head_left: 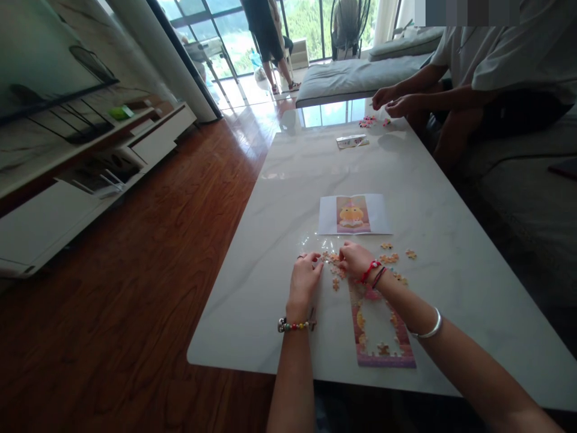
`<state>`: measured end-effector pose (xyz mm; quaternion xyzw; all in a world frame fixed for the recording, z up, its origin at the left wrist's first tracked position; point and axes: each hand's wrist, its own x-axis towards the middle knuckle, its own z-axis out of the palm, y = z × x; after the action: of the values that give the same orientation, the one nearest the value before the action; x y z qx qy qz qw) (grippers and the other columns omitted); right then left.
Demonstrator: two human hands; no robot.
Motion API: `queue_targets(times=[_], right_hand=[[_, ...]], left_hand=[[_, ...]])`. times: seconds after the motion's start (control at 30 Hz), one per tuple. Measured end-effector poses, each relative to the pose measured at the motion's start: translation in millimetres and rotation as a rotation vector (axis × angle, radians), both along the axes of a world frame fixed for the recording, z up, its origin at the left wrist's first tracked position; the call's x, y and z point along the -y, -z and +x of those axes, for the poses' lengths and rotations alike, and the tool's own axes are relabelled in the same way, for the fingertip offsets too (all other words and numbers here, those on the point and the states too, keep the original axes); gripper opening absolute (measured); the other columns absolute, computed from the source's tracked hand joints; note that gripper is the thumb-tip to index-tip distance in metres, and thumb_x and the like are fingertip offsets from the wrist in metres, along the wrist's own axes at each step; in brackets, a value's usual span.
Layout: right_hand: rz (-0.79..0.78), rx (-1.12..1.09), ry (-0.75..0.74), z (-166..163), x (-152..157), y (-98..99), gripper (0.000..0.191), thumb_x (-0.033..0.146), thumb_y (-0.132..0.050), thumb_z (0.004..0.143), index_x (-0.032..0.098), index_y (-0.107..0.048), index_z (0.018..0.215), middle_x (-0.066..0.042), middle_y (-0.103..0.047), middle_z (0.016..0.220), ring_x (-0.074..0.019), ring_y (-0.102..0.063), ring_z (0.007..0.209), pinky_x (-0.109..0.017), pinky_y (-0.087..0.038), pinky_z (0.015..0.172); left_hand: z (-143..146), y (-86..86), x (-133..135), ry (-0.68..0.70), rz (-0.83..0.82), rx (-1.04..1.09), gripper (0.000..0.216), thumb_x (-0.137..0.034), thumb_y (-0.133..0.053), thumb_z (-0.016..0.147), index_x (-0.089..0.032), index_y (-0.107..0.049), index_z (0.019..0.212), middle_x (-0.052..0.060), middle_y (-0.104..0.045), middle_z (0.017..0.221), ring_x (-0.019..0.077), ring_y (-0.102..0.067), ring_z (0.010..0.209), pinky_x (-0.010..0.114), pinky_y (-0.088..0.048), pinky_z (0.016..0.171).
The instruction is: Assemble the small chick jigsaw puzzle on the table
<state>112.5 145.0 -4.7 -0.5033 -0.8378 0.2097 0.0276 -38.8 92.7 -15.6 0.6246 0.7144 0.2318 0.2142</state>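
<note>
Several loose puzzle pieces [333, 258] lie in a small pile on the table. At the pile's left edge is my left hand [305, 278], its fingers bent and slightly apart from the thumb. My right hand [355, 260] reaches over the right side of the pile with fingers curled together; anything between them is hidden. Under my right forearm lies a partly built puzzle [387, 363], a pink and purple border around an open middle. Its upper right part is covered by my arm. More puzzle pieces [388, 258] are scattered right of my right hand.
A creased sheet [378, 214] with a picture of an orange figure lies beyond the pile. Farther along the marble table [288, 180] are a white packet [352, 141] and pink pieces [367, 121] near another person's hands. A sofa stands at right, a low cabinet at left.
</note>
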Motion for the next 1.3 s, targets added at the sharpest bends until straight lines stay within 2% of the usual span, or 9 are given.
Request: queue_targets(times=[0.2,0.37,0.47,0.57,0.77,0.93,1.1,1.2,1.3], right_hand=[[-0.091,-0.081,0.014,9.0,2.8,-16.9,0.011,0.023,-0.056,0.071,0.014,-0.063,0.072,-0.006,-0.063,0.078,-0.0124,-0.056,0.071,-0.020,-0.040,0.062],[-0.386,-0.492,0.018,55.2,41.8,-27.6,0.017,0.029,-0.058,0.067,0.013,-0.061,0.072,-0.002,-0.062,0.066,-0.0104,-0.055,0.061,-0.020,-0.041,0.055],[-0.500,-0.503,-0.026,79.5,73.2,-26.4,0.016,0.027,-0.056,0.068,0.013,-0.061,0.074,-0.002,-0.062,0.068,-0.0102,-0.055,0.063,-0.020,-0.042,0.058],[-0.495,-0.400,-0.066,87.0,93.0,-20.6,0.014,0.022,-0.052,0.069,0.014,-0.063,0.073,-0.001,-0.063,0.067,-0.0098,-0.054,0.061,-0.020,-0.041,0.057],[-0.516,-0.333,-0.118,79.1,107.0,-19.0,0.014,0.017,-0.051,0.068,0.014,-0.064,0.071,0.000,-0.062,0.062,-0.0082,-0.053,0.056,-0.017,-0.039,0.052],[-0.551,-0.347,-0.079,79.7,111.1,-17.8,0.014,0.018,-0.053,0.066,0.014,-0.065,0.072,0.000,-0.063,0.062,-0.0089,-0.054,0.056,-0.017,-0.040,0.051],[-0.570,-0.369,-0.055,80.4,108.8,-11.3,0.016,0.021,-0.056,0.065,0.014,-0.067,0.075,-0.002,-0.065,0.066,-0.0109,-0.056,0.060,-0.019,-0.041,0.055],[-0.626,-0.380,-0.017,82.8,109.9,-11.7,0.016,0.020,-0.054,0.065,0.013,-0.066,0.073,-0.001,-0.064,0.060,-0.0102,-0.055,0.055,-0.018,-0.040,0.051],[-0.692,-0.422,0.087,92.4,115.0,-13.2,0.017,0.022,-0.054,0.066,0.012,-0.065,0.073,-0.001,-0.062,0.057,-0.0099,-0.055,0.050,-0.018,-0.040,0.046]], left_hand=[[11.9,-9.5,17.9,0.045,0.000,0.084,0.020,-0.022,-0.052,0.075,-0.017,-0.060,0.093,0.005,-0.061,0.086,0.0102,-0.055,0.064,0.025,-0.045,0.069],[27.5,-23.5,38.9,0.207,-0.108,0.220,0.020,-0.027,-0.050,0.077,-0.018,-0.060,0.090,0.003,-0.062,0.087,0.0097,-0.056,0.067,0.023,-0.045,0.067],[35.3,-26.5,57.6,0.388,-0.192,0.232,0.015,-0.026,-0.050,0.075,-0.018,-0.060,0.085,0.001,-0.062,0.079,0.0101,-0.056,0.067,0.023,-0.045,0.065],[39.5,-24.9,76.0,0.494,-0.223,0.235,0.013,-0.023,-0.051,0.075,-0.019,-0.060,0.083,0.001,-0.062,0.078,0.0095,-0.055,0.066,0.021,-0.044,0.063],[42.1,-21.2,95.9,0.525,-0.172,0.206,0.013,-0.026,-0.048,0.077,-0.018,-0.059,0.079,0.000,-0.060,0.075,0.0086,-0.053,0.062,0.021,-0.044,0.061],[47.9,-18.5,97.6,0.523,-0.126,0.226,0.011,-0.023,-0.049,0.076,-0.019,-0.058,0.081,0.000,-0.059,0.077,0.0089,-0.052,0.063,0.022,-0.043,0.062],[50.7,-15.1,97.1,0.506,-0.153,0.233,0.011,-0.020,-0.050,0.075,-0.019,-0.058,0.083,0.001,-0.059,0.078,0.0097,-0.053,0.066,0.022,-0.044,0.063],[51.6,-14.1,97.6,0.515,-0.151,0.224,0.011,-0.019,-0.049,0.075,-0.019,-0.058,0.082,0.001,-0.059,0.079,0.0101,-0.054,0.068,0.023,-0.044,0.065],[55.2,-13.5,98.0,0.532,-0.136,0.223,0.012,-0.018,-0.048,0.075,-0.019,-0.057,0.084,0.001,-0.058,0.079,0.0105,-0.054,0.069,0.023,-0.044,0.066]])
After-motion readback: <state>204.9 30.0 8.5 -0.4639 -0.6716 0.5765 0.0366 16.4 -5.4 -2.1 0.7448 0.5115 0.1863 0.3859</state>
